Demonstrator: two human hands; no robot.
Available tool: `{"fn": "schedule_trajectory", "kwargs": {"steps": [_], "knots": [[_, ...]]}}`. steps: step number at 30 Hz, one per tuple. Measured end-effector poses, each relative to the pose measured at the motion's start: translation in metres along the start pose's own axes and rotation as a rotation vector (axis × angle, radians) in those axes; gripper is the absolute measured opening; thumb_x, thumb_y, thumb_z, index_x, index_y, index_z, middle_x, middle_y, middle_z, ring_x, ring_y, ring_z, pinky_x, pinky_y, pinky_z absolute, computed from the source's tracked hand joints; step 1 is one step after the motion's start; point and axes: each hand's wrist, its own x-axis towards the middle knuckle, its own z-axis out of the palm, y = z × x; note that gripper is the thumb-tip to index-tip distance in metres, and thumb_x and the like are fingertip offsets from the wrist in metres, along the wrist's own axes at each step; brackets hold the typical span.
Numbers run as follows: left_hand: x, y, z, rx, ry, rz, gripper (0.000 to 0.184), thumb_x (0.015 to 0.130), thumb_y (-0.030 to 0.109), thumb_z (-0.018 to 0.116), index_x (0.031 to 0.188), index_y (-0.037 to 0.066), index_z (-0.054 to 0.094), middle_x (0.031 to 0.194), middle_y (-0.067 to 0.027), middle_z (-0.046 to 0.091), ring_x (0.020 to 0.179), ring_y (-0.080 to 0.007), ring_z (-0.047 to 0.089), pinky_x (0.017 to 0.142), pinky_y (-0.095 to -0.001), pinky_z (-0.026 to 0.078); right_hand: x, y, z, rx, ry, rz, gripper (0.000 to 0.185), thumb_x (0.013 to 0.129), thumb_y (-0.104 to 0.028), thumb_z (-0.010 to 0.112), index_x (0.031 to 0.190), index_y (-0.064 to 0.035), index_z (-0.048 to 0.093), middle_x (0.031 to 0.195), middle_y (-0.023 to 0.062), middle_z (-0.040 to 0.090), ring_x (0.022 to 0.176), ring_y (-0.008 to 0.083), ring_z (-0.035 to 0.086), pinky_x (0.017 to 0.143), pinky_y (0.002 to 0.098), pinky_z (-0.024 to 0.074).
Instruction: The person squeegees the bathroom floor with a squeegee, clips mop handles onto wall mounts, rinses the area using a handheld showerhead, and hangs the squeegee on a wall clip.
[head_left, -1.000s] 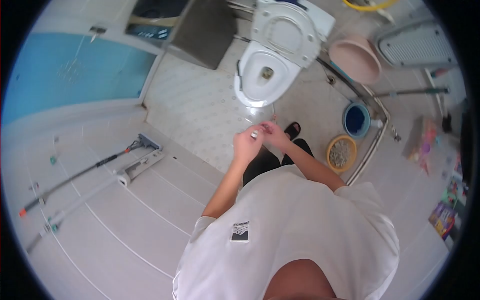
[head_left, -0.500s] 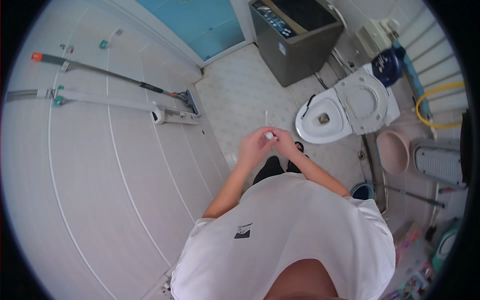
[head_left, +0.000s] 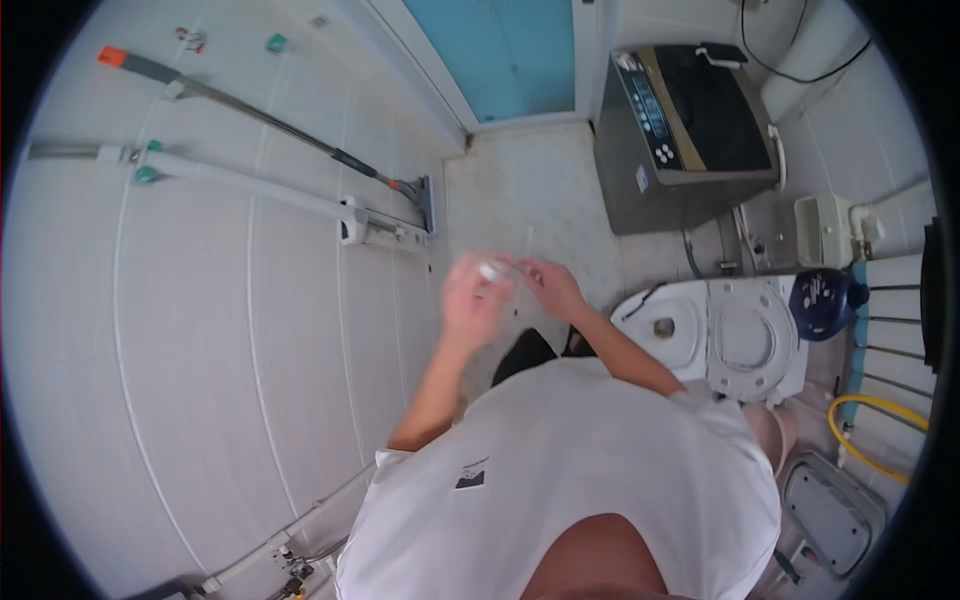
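Observation:
My left hand (head_left: pixel 474 302), smeared by motion, is wrapped round a small white round-topped object (head_left: pixel 490 271); its exact kind is too small and blurred to tell. Close by on the right, my right hand (head_left: pixel 551 288) has its fingers pinched together, pointing at that object. Something thin and pale seems to lie between the right fingertips, but I cannot make out what it is. Both hands are held in front of my white shirt, above the floor (head_left: pixel 530 180).
A mop (head_left: pixel 260 115) and a white-handled cleaning tool (head_left: pixel 250 185) hang on the left wall. A washing machine (head_left: pixel 690 140) stands at the far right beside a blue-glazed door (head_left: pixel 500 55). To the right are a toilet (head_left: pixel 670 325) with its lid raised and a yellow hose (head_left: pixel 860 400).
My hands, together around the small object before, have drawn slightly apart, the left moving left with the object. The view has turned, so the washing machine and toilet sit further right.

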Motion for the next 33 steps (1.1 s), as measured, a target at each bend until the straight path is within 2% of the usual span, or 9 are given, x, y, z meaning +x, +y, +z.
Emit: {"fn": "schedule_trajectory", "kwargs": {"steps": [2, 5, 8, 16, 22, 26, 29, 31, 33], "knots": [[0.015, 0.016, -0.008, -0.165, 0.132, -0.036, 0.012, 0.094, 0.004, 0.056, 0.105, 0.000, 0.057, 0.111, -0.0098, 0.056, 0.062, -0.0114, 0.053, 0.057, -0.0246, 0.047, 0.021, 0.016, 0.000, -0.014, -0.089, 0.064, 0.034, 0.089, -0.023, 0.065, 0.121, -0.0124, 0.062, 0.090, 0.0125, 0.069, 0.076, 0.0300, 0.065, 0.070, 0.0390, 0.0519], [0.032, 0.014, -0.022, -0.346, 0.342, -0.022, 0.021, 0.098, 0.020, 0.055, 0.106, 0.001, 0.054, 0.103, -0.0061, 0.053, 0.063, -0.0082, 0.048, 0.054, -0.0228, 0.042, 0.035, 0.034, 0.005, -0.029, -0.118, 0.129, 0.034, 0.090, -0.021, 0.065, 0.122, -0.0095, 0.061, 0.091, 0.0099, 0.069, 0.071, 0.0251, 0.065, 0.066, 0.0365, 0.0518], [0.048, -0.005, -0.046, -0.490, 0.281, 0.040, 0.026, 0.101, 0.030, 0.052, 0.103, 0.004, 0.051, 0.098, -0.0048, 0.049, 0.059, -0.0081, 0.044, 0.050, -0.0227, 0.038, 0.044, 0.054, 0.013, 0.392, -0.152, 0.373, 0.040, 0.090, -0.015, 0.064, 0.128, -0.0083, 0.056, 0.096, 0.0061, 0.067, 0.072, 0.0143, 0.064, 0.065, 0.0296, 0.0531], [0.115, -0.065, -0.072, -0.647, 0.152, 0.020, 0.035, 0.099, 0.041, 0.047, 0.082, 0.010, 0.047, 0.088, -0.0025, 0.041, 0.055, -0.0109, 0.038, 0.053, -0.0244, 0.037, 0.033, 0.059, -0.022, 1.153, 0.432, 0.584, 0.021, 0.090, -0.011, 0.057, 0.111, -0.0055, 0.056, 0.095, 0.0074, 0.065, 0.078, 0.0172, 0.067, 0.071, 0.0305, 0.0540], [0.183, -0.129, -0.073, -1.053, -0.280, -0.376, 0.023, 0.087, 0.026, 0.043, 0.076, 0.006, 0.047, 0.082, -0.0029, 0.041, 0.068, -0.0143, 0.041, 0.070, -0.0299, 0.040, -0.026, 0.027, -0.015, 1.387, 1.179, 0.419, 0.007, 0.100, -0.007, 0.049, 0.107, -0.0067, 0.050, 0.108, 0.0160, 0.064, 0.097, 0.0272, 0.067, 0.085, 0.0378, 0.0556], [0.181, -0.145, -0.013, -0.909, -0.338, -0.564, 0.028, 0.083, 0.024, 0.042, 0.093, 0.002, 0.056, 0.085, -0.0019, 0.049, 0.072, -0.0156, 0.047, 0.067, -0.0292, 0.044, -0.091, -0.009, -0.017, 1.468, 1.630, 0.220, 0.020, 0.099, -0.001, 0.045, 0.116, -0.0103, 0.039, 0.118, 0.0225, 0.057, 0.101, 0.0387, 0.065, 0.088, 0.0468, 0.0563], [0.159, -0.149, 0.025, -0.897, -0.516, -0.918, 0.034, 0.085, 0.030, 0.045, 0.098, 0.003, 0.061, 0.087, -0.0052, 0.055, 0.073, -0.0169, 0.053, 0.063, -0.0273, 0.045, -0.148, -0.018, -0.001, 1.415, 1.882, 0.068, 0.021, 0.098, 0.002, 0.045, 0.113, -0.0107, 0.040, 0.118, 0.0213, 0.056, 0.101, 0.0386, 0.065, 0.088, 0.0467, 0.0565], [0.137, -0.168, 0.046, -0.807, -0.751, -1.329, 0.040, 0.090, 0.038, 0.047, 0.102, 0.005, 0.064, 0.077, -0.0037, 0.059, 0.067, -0.0170, 0.056, 0.055, -0.0277, 0.046, -0.186, -0.029, 0.013, 1.314, 2.004, 0.053, 0.020, 0.097, 0.003, 0.046, 0.111, -0.0098, 0.041, 0.117, 0.0203, 0.056, 0.102, 0.0376, 0.065, 0.088, 0.0467, 0.0564], [0.110, -0.167, 0.067, -0.314, -1.100, -1.387, 0.043, 0.094, 0.044, 0.048, 0.099, 0.006, 0.067, 0.067, -0.0024, 0.059, 0.060, -0.0156, 0.054, 0.054, -0.0284, 0.046, -0.219, -0.039, 0.025, 1.181, 2.086, 0.062, 0.018, 0.096, 0.004, 0.046, 0.108, -0.0089, 0.042, 0.117, 0.0193, 0.055, 0.102, 0.0361, 0.066, 0.089, 0.0465, 0.0562]]}}
